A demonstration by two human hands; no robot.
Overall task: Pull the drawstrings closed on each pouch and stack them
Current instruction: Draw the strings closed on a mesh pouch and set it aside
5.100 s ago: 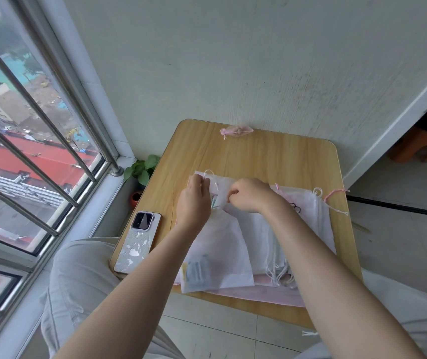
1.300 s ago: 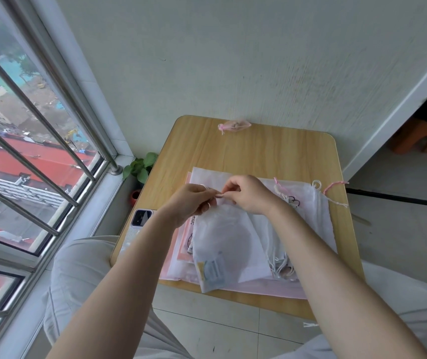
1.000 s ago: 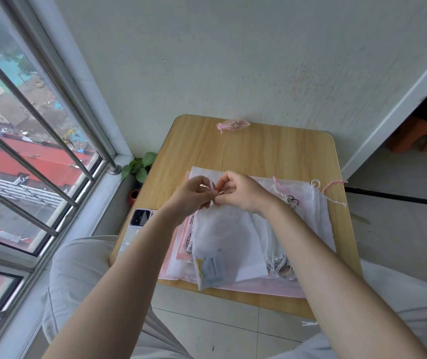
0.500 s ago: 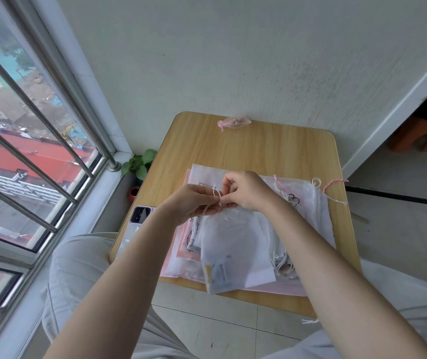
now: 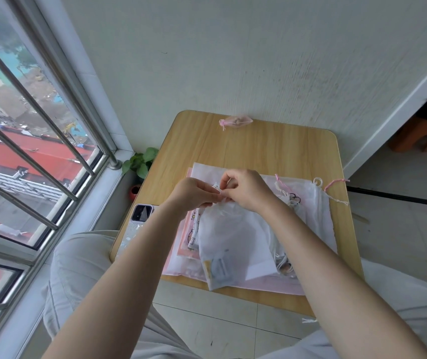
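A sheer white drawstring pouch (image 5: 229, 242) hangs gathered at its neck above a pile of flat white and pink pouches (image 5: 313, 218) on the wooden table (image 5: 266, 149). My left hand (image 5: 194, 194) and my right hand (image 5: 246, 191) meet at the pouch's neck, both pinching its white drawstring (image 5: 217, 187). Something small and grey-yellow shows through the pouch's lower end. A closed pink pouch (image 5: 235, 121) lies alone at the table's far edge by the wall.
A phone (image 5: 136, 229) lies at the table's left front corner, partly under my left forearm. Loose pink and white cords (image 5: 332, 185) trail off the pile to the right. A window with metal bars (image 5: 33, 141) is at left, a potted plant (image 5: 139, 161) below it.
Both hands have come together at the pouch's neck, which is now bunched tighter. The pouch's lower end has shifted slightly right over the pile.
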